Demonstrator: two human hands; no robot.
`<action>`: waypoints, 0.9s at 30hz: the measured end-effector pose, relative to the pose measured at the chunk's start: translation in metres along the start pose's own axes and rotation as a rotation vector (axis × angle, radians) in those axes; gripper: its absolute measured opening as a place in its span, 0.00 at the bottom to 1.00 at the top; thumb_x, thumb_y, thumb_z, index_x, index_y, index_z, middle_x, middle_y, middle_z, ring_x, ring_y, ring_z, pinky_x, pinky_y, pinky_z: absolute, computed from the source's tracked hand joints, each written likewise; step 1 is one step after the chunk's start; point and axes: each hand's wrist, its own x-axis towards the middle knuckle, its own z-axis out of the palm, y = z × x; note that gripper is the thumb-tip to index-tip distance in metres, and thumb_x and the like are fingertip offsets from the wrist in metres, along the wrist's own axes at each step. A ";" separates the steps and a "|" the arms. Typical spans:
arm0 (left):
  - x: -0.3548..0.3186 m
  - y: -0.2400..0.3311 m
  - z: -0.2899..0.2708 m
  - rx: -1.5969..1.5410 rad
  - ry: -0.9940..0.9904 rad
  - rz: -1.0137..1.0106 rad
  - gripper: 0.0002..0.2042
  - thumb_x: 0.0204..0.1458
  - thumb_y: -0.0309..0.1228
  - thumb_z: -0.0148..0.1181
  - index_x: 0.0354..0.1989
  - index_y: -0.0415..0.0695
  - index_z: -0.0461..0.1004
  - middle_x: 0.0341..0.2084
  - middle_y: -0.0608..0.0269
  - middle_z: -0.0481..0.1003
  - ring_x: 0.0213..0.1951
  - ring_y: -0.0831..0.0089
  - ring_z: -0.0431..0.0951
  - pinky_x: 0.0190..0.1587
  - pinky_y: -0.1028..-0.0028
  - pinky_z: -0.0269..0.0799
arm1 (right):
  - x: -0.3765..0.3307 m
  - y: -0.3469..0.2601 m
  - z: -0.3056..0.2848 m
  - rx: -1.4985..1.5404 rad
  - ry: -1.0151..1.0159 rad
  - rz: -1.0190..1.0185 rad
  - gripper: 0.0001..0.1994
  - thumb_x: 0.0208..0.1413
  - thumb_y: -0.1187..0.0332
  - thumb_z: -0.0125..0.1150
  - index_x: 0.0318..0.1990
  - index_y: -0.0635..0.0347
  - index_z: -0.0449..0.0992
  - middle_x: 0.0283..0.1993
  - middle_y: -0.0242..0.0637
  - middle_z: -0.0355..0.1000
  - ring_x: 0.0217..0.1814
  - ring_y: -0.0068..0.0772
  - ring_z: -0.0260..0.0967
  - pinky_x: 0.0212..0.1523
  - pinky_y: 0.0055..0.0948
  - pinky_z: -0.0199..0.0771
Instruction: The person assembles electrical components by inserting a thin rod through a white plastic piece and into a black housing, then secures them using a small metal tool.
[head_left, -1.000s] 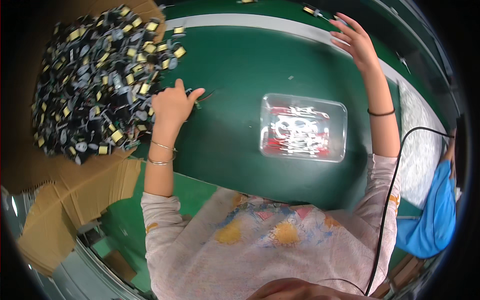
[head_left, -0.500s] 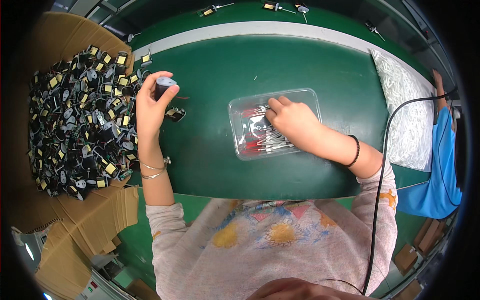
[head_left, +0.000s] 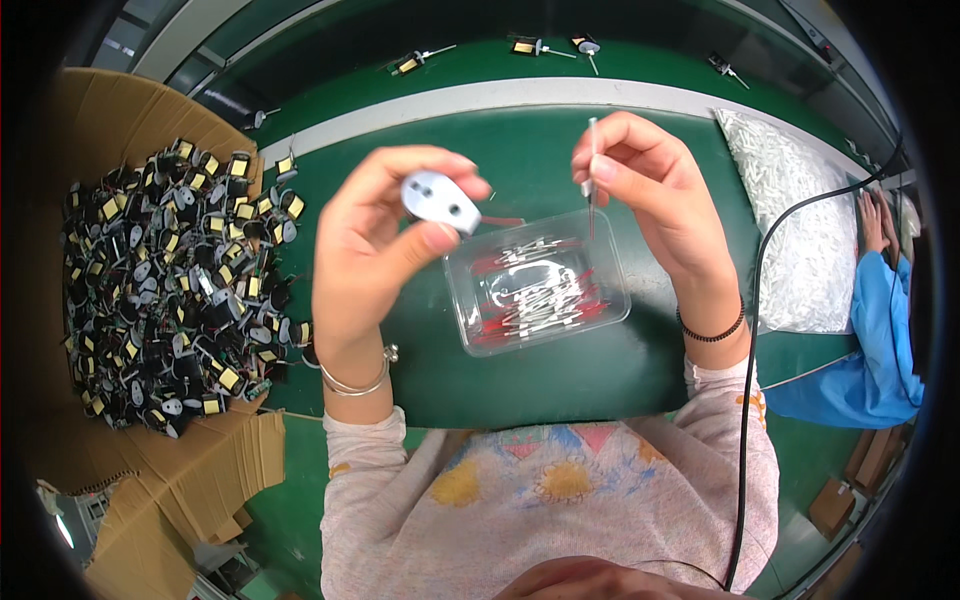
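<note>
My left hand (head_left: 375, 235) is closed round a small black motor-like part with a light grey oval cap (head_left: 440, 204); holes show in the cap, and a reddish wire trails from its right side. Slightly to the right, my right hand (head_left: 650, 180) pinches a thin white stick with a thin reddish-brown lower end (head_left: 593, 150) upright between thumb and fingers. The two held things are apart. Below and between my hands stands a clear plastic tray (head_left: 545, 341), holding many slim white pieces with red ends (head_left: 540, 300).
A large cardboard box (head_left: 110, 95) on the left is heaped with similar black and grey parts (head_left: 180, 290). At the right lies a clear bag of white pieces (head_left: 805, 230). A black cable (head_left: 762, 280) hangs before my right arm. Several parts with white sticks (head_left: 530, 47) lie beyond the pale strip; a blue-sleeved person (head_left: 875, 340) is at right.
My right hand has come up out of the tray with a thin white stick. My left hand has moved right and nearer, turning the grey cap into view.
</note>
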 end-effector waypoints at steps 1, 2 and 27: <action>0.001 -0.001 0.004 -0.007 -0.024 -0.055 0.24 0.42 0.35 0.66 0.44 0.34 0.67 0.40 0.53 0.73 0.46 0.67 0.73 0.48 0.72 0.67 | -0.001 0.000 -0.002 -0.004 0.005 -0.004 0.06 0.51 0.72 0.58 0.35 0.63 0.73 0.32 0.30 0.71 0.36 0.18 0.67 0.39 0.17 0.66; 0.001 -0.001 0.008 -0.014 -0.047 -0.110 0.25 0.41 0.36 0.67 0.44 0.33 0.66 0.38 0.54 0.74 0.44 0.67 0.74 0.48 0.73 0.67 | -0.002 0.002 -0.004 0.032 0.009 -0.025 0.05 0.51 0.72 0.58 0.35 0.62 0.72 0.33 0.30 0.71 0.36 0.19 0.68 0.40 0.19 0.67; 0.004 -0.010 0.026 0.026 -0.296 -0.014 0.21 0.28 0.35 0.72 0.32 0.36 0.77 0.33 0.58 0.73 0.44 0.64 0.69 0.52 0.66 0.60 | -0.016 -0.012 0.010 -0.314 -0.070 -0.264 0.04 0.48 0.79 0.57 0.32 0.67 0.72 0.33 0.36 0.72 0.36 0.24 0.71 0.40 0.24 0.71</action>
